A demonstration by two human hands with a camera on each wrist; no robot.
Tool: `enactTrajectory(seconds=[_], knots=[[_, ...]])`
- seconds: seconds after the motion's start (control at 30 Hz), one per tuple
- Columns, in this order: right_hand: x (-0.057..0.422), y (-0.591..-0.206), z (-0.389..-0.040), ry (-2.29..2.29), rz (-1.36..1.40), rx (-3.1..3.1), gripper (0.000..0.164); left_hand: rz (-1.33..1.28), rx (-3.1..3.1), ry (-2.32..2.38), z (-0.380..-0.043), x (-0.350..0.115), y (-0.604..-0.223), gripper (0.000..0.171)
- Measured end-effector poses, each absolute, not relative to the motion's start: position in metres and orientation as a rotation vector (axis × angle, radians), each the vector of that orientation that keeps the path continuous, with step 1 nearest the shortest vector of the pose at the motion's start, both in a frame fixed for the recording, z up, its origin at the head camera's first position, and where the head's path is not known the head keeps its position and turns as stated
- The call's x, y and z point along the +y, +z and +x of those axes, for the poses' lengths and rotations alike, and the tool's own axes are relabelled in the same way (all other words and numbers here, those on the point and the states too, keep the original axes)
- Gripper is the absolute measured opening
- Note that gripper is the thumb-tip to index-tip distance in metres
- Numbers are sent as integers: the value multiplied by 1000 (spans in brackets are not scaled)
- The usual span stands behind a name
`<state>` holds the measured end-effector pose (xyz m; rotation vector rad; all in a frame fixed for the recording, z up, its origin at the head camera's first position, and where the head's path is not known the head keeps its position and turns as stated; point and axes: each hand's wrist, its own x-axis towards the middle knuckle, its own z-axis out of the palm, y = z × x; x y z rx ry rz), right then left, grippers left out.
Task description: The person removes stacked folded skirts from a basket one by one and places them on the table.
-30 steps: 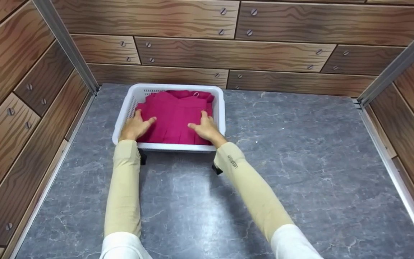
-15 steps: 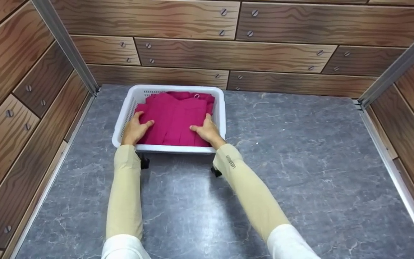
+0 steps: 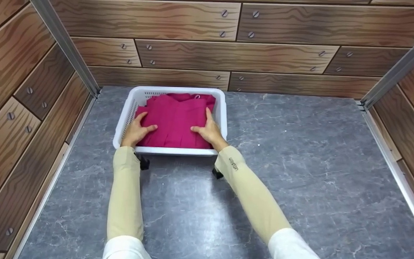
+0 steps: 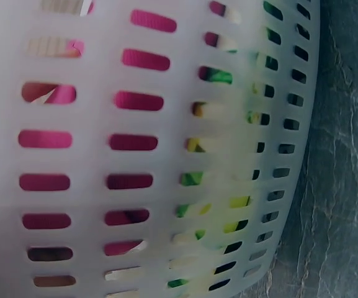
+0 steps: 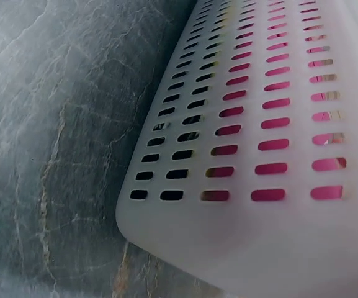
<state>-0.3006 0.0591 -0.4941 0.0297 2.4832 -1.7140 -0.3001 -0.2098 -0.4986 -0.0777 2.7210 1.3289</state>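
Both of our hands lie flat on the folded magenta garment (image 3: pixel 175 120) that sits inside the white slotted basket (image 3: pixel 223 108) at the back left of the grey marble-patterned tabletop (image 3: pixel 300 172). Our left hand (image 3: pixel 136 130) presses the left side of the cloth with fingers straight and thumb out; our right hand (image 3: pixel 208 129) presses the right side, fingers spread and pointing toward the far rim. Neither pinches anything. Through the slots in the basket wall (image 4: pixel 166 149) the wrist views show pink fabric, with some green and yellow cloth lower down, so we judge the garment rests on other items. What could go wrong, in our view: uneven pressure could shove the fold askew or bunch it against the wall (image 5: pixel 259 124), and a hard forward push could slide the light basket toward the wood-panelled backboard (image 3: pixel 228 54).
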Motion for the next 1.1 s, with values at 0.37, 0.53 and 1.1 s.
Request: enactTrajectory(seconds=[0.37, 0.53, 1.1], knots=[[60, -495, -298, -1613, -227, 2442, 87, 164, 2493, 1593, -294, -216, -497, 83], [61, -496, -300, -1551, -163, 2414, 65, 175, 2416, 1584, -298, -215, -499, 74], [69, -476, -304, -1769, -208, 2308, 72, 230, 2455, 1678, -297, -207, -476, 72]])
